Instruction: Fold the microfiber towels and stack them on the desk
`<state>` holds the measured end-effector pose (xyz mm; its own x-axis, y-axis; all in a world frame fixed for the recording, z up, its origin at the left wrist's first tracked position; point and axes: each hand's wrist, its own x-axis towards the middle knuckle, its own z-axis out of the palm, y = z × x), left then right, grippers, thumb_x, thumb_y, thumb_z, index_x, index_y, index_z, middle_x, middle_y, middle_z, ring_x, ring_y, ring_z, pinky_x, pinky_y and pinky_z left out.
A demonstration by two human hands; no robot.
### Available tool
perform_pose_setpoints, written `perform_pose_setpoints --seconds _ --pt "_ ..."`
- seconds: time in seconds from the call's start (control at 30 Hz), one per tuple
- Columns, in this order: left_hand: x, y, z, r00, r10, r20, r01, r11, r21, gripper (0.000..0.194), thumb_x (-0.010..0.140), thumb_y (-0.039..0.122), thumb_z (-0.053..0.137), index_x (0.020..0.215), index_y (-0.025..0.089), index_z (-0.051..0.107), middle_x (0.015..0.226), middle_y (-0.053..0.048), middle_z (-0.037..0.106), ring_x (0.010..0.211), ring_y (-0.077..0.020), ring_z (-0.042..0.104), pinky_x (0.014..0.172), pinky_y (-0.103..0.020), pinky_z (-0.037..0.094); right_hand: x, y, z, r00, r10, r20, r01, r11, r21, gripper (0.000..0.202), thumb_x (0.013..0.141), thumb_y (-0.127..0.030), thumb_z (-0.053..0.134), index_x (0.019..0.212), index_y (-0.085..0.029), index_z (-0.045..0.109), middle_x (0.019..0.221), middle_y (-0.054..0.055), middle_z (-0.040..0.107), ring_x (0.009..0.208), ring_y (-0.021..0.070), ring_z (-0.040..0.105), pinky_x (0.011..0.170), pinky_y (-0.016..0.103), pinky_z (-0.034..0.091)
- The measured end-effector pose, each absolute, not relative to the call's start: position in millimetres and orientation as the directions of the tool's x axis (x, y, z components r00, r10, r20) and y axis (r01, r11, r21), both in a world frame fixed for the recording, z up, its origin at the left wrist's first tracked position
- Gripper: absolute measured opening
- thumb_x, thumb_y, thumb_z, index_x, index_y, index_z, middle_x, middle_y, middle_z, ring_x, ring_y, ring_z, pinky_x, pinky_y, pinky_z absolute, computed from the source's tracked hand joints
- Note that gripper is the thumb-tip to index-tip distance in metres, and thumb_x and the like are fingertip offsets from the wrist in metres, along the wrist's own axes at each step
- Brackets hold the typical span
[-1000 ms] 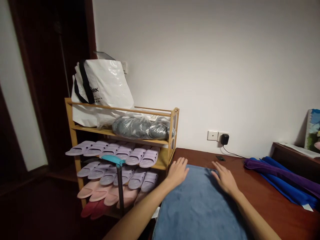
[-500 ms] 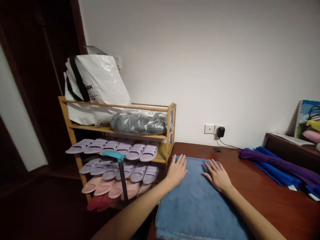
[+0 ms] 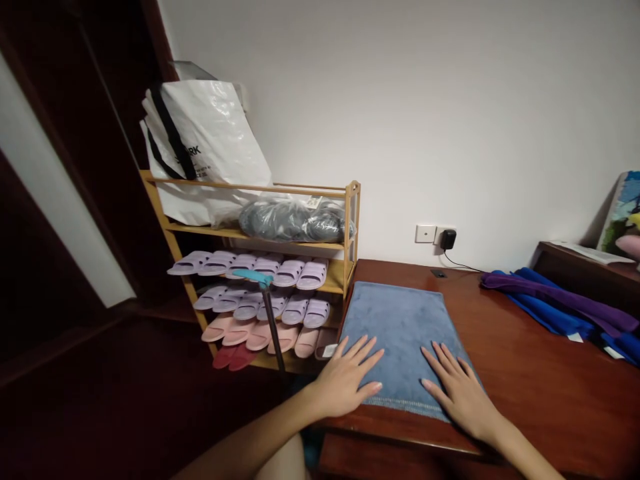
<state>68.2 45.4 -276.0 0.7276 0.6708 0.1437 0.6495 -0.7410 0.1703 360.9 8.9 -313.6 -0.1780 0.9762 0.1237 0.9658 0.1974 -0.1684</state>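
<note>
A blue-grey towel (image 3: 395, 320), folded into a flat rectangle, lies at the left end of the reddish-brown table (image 3: 540, 393). Its stitched edge runs close to the table's front edge. On the towel's near left part rests my left hand (image 3: 347, 377), palm down with the fingers spread. My right hand (image 3: 460, 390) lies flat on its near right side, fingers also apart. Neither hand grips anything. The towel's surface looks smooth, and parts of its side edges are hidden under my hands.
Left of the table stands a wooden shoe rack (image 3: 353, 227) with several slippers (image 3: 313, 273), a white bag (image 3: 215, 133) and a plastic-wrapped grey bundle (image 3: 295, 220). A teal-topped handle (image 3: 267, 283) rises before it. Purple and blue cloths (image 3: 550, 300) lie right; a black plug (image 3: 449, 239) is behind.
Both hands have slid from the towel's far part toward its near edge, fingers still spread. The view has tilted down, so the table's front edge now shows.
</note>
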Motion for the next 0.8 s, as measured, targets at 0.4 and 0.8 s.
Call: perform_pose_setpoints --seconds 0.4,0.8 --pt "103 78 -266 0.655 0.756 0.003 0.754 -0.653 0.073 0.057 0.096 0.051 0.035 0.145 0.023 0.032 0.153 -0.01 0.022 0.141 -0.0259 0.017 0.11 -0.055 0.014 363 32 -306 -0.12 0.959 0.258 0.991 0.132 -0.028 0.07 0.09 -0.064 0.017 0.145 -0.023 0.029 0.153 0.011 0.016 0.142 0.0263 0.008 0.113 0.049 0.012" --pt "133 135 -295 0.625 0.778 0.06 0.764 -0.626 0.158 0.068 0.091 0.065 0.029 0.148 0.029 0.023 0.155 -0.004 0.015 0.142 -0.0295 0.009 0.107 -0.063 0.004 363 89 -323 0.029 0.998 0.052 0.996 -0.024 -0.082 0.076 0.084 -0.073 0.012 0.148 -0.032 0.016 0.155 0.007 0.01 0.141 0.0329 0.006 0.107 0.059 0.016"
